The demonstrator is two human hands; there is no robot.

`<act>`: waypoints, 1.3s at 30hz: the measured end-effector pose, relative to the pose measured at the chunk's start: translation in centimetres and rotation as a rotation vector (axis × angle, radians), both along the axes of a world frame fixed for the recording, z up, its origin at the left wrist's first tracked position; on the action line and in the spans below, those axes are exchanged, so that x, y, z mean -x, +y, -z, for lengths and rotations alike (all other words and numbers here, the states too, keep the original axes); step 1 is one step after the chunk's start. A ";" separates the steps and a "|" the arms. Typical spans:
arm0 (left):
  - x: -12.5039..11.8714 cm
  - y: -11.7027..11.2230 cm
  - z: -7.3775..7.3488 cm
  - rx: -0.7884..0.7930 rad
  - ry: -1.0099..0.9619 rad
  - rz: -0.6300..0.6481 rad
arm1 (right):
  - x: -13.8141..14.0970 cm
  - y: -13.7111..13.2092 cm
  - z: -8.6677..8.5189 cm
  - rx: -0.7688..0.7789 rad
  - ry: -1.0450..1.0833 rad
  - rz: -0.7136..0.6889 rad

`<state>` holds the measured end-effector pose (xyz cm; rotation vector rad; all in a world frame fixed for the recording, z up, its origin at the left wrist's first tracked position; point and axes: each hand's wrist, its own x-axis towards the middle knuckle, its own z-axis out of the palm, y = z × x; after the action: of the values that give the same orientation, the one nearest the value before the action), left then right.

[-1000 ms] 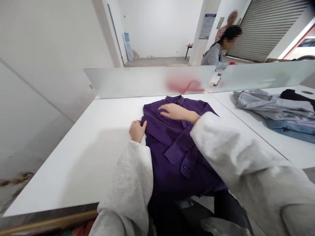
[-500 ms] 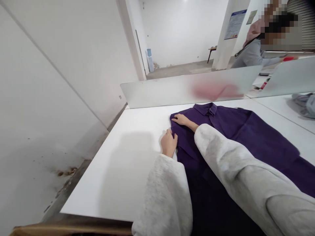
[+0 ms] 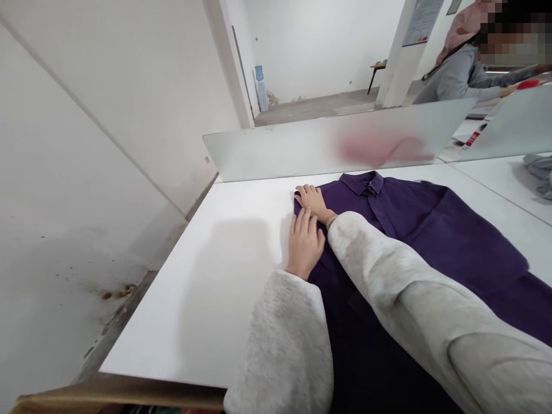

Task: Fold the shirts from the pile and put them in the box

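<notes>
A dark purple collared shirt [image 3: 414,213] lies spread out on the white table [image 3: 172,287], its collar toward the frosted divider. My right hand [image 3: 311,199] rests on the left shoulder end of the shirt, palm down, fingers outstretched. Just nearer to me, my left hand [image 3: 304,242] lies flat along the shirt's left edge with its fingers spread, touching the cloth. Both forearms are in light grey fuzzy sleeves. The right sleeve covers part of the shirt's middle.
A frosted divider [image 3: 276,152] runs along the table's back edge, with a red blurred shape behind it. Beyond it on the right, a person in a grey top [image 3: 457,77] leans over a surface. Grey cloth [image 3: 539,172] lies at the far right. A wall is on the left.
Both hands have opened from bent, pinching fingers at the shirt's left edge to flat, outstretched ones on the cloth. The left hand has shifted slightly right and up. The view tilted slightly.
</notes>
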<state>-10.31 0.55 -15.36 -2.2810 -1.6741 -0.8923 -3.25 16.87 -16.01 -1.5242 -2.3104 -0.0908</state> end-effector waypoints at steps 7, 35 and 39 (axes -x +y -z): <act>-1.3 -0.1 2.0 0.236 0.154 0.081 | -2.1 0.4 -1.0 0.038 -0.081 -0.347; -1.0 0.5 2.1 0.350 0.298 0.031 | -3.1 -2.0 -0.7 -0.159 -0.028 -0.371; -0.9 0.7 2.0 0.336 0.310 0.025 | -5.7 -3.8 -4.3 -0.212 -0.049 -0.332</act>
<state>-9.42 1.22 -17.36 -2.4922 -1.7598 -0.2497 2.45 13.05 -11.75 -1.0344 -2.4677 -0.2777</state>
